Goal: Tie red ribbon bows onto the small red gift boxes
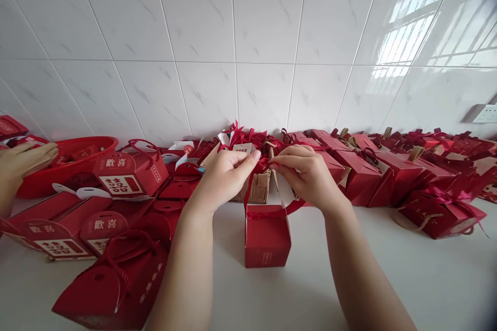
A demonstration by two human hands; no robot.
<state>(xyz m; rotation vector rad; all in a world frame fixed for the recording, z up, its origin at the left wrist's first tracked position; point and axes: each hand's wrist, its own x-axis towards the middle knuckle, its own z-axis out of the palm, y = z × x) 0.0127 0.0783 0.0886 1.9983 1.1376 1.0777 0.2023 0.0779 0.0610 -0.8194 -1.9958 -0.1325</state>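
A small red gift box (267,237) stands upright on the white tabletop in front of me. A dark red ribbon (261,167) rises from it to my hands. My left hand (224,176) pinches one end of the ribbon above the box. Just to the right, my right hand (306,173) pinches the other end, fingertips almost touching the left hand's. Both hands hover above and slightly behind the box.
Flat and folded red boxes (128,173) lie piled at the left beside a red plastic basket (64,163). A row of finished ribboned boxes (438,212) runs along the tiled wall to the right. Another person's hand (21,163) reaches in at far left.
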